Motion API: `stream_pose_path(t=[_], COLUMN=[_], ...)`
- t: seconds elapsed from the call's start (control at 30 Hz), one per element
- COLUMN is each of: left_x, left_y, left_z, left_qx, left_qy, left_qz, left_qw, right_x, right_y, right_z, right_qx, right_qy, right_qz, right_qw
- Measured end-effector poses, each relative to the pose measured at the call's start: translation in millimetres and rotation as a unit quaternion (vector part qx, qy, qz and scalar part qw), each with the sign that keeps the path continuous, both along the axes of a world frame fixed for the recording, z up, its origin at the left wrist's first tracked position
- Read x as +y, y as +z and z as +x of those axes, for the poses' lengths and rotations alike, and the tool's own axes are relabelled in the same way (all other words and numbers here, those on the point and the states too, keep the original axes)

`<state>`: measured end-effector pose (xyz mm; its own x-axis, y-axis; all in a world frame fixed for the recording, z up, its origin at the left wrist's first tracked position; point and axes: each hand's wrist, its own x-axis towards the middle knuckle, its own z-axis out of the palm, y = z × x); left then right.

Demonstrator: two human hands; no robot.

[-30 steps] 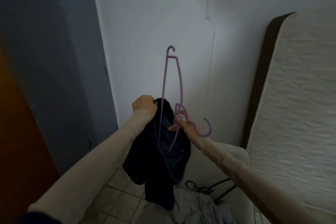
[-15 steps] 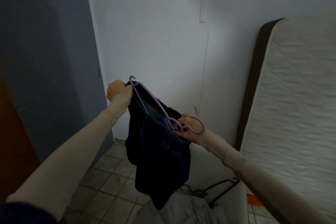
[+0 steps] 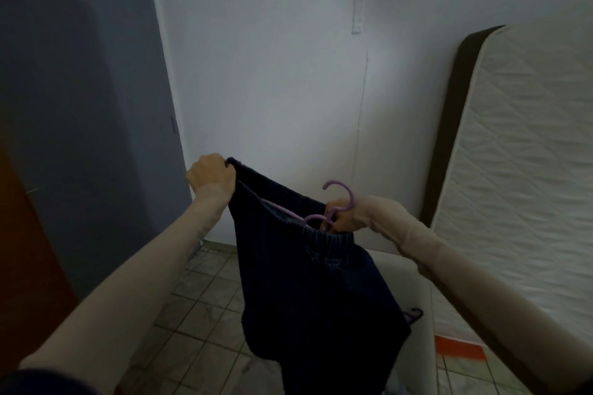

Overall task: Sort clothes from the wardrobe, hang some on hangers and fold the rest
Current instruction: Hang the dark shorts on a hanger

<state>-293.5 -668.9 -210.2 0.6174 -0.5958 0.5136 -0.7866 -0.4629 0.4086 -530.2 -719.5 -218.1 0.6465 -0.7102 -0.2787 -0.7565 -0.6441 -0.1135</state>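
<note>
Navy shorts (image 3: 308, 282) hang over the tiled floor (image 3: 205, 308) (elastic waistband stretched wide), one end clenched in the left hand (image 3: 211, 175), the other gripped by the right hand (image 3: 345, 216) together with a purple hanger (image 3: 337, 205); a mattress (image 3: 519, 170) leans behind.

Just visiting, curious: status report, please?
Left hand grips dark garment's waistband. Right hand holds purple hanger, arm inside waistband. Nothing blocking.

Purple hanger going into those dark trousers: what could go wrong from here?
The purple hanger sits inside the waistband of the dark trousers with only its hook end showing, so it could snag the elastic. The left hand grips just one corner; the heavy fabric might slip. The right hand holds hanger and cloth together, a crowded grip.
</note>
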Motion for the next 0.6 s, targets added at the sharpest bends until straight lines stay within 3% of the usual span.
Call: stream_pose_path(t=[0.17,0.3,0.43,0.53,0.6], left_x=[-3.4,-8.9,-10.6,-13.7,-15.7], left_y=[-6.5,-3.4,-7.9,-14.9,-19.8], left_z=[-17.6,-39.1,-41.0,-47.1,-51.6], left_qx=[-0.021,-0.057,-0.065,-0.056,-0.137], left_qy=[-0.022,-0.062,-0.126,-0.236,-0.239], left_qz=[-0.005,0.022,0.058,0.150,0.223], left_qw=[1.000,0.996,0.988,0.958,0.935], right_x=[0.6,-16.7,-16.0,-9.0,-4.7], right_y=[-2.1,-21.4,-12.6,5.3,8.0], right_z=[-4.6,-25.0,-18.1,-12.2,-13.2], right_qx=[0.013,-0.131,-0.016,-0.048,-0.065], right_qy=[-0.061,-0.090,-0.056,-0.055,-0.042], right_qz=[0.047,-0.011,-0.022,-0.076,-0.091], right_qw=[0.997,0.987,0.998,0.994,0.993])
